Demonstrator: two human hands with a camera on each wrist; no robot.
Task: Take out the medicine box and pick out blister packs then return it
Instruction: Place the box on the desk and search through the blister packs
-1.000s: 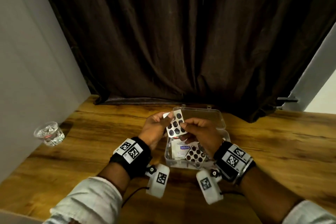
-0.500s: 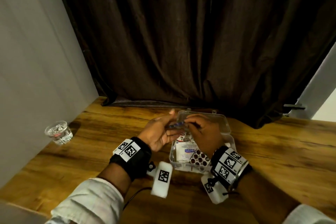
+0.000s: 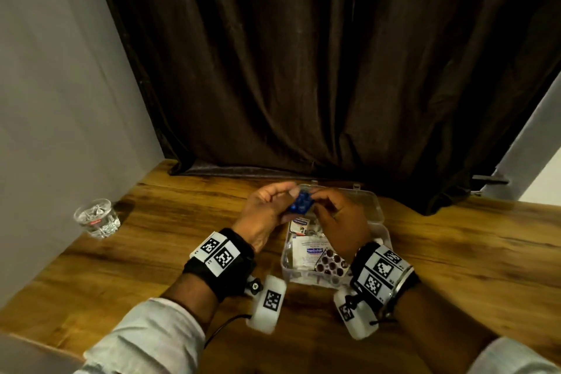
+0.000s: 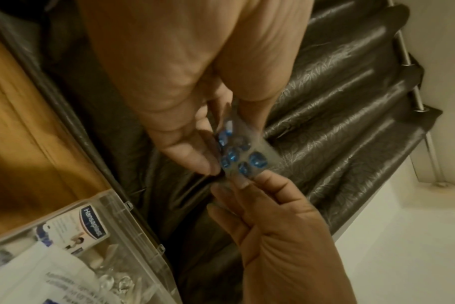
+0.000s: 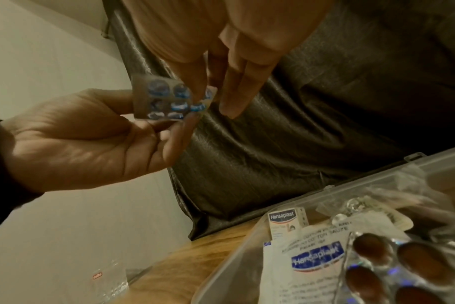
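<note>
A dark brown pleated curtain [image 3: 303, 70] hangs behind the wood-grain counter [image 3: 455, 252], its hem resting along the counter's far edge. Near that edge sits the clear plastic medicine box [image 3: 383, 232], lid laid open toward the curtain so its contents can be sorted: a white Hansaplast gauze packet [image 3: 306, 247], a small white Hansaplast plaster carton [image 3: 300, 225] and a silver foil blister pack of dark brown capsules [image 3: 331, 263] leaning at the box's near right corner. A cut-glass tumbler [image 3: 97, 218] stands well apart by the counter's left edge.

Above the box's far left corner, both hands raise a small foil blister pack of blue pills [image 3: 300, 202], seemingly to inspect it or pass it across. The left hand [image 3: 262, 215], palm turned inward and wrist cocked up, pinches one edge between thumb and fingertips; the right hand [image 3: 340, 222] arches over the open box and pinches the opposite edge, its other fingers extended. Judged from this, picking out is under way and the box's return remains to be done.
</note>
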